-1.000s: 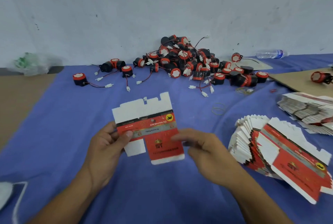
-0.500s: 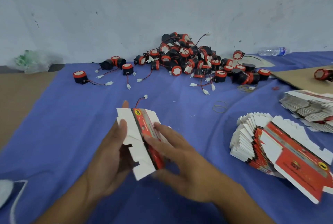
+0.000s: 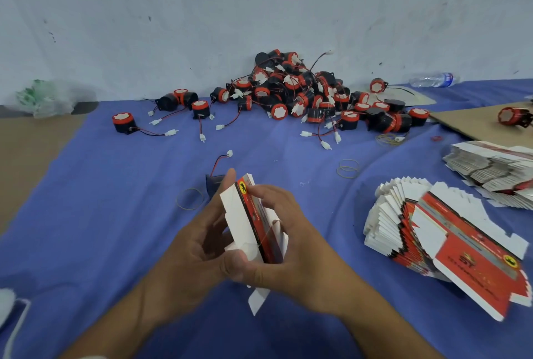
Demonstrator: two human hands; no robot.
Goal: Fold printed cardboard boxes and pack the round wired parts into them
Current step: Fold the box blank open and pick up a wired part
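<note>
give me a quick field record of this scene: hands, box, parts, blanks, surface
left hand: holds the box blank from its left side
right hand: grips the blank from the right
box blank: edge-on, partly folded, not yet a box
round wired parts: heaped by the wall, some loose
flat blanks: fanned stack at right
second stack: farther right
surface: blue cloth

The light is soft and even, a bit dim and bluish, and the blue cloth (image 3: pixel 101 185) shows no bright glare. Small soft shadows sit under the fan of flat boxes (image 3: pixel 450 243) to the right of the cloth's middle and under the two hands, the left hand (image 3: pixel 199 246) and the right hand (image 3: pixel 291 246), which look a little smeared. The picture bends at its edges, so the cloth's far edge curves, and the wall (image 3: pixel 173 12) behind the cloth looks fuzzy.
</note>
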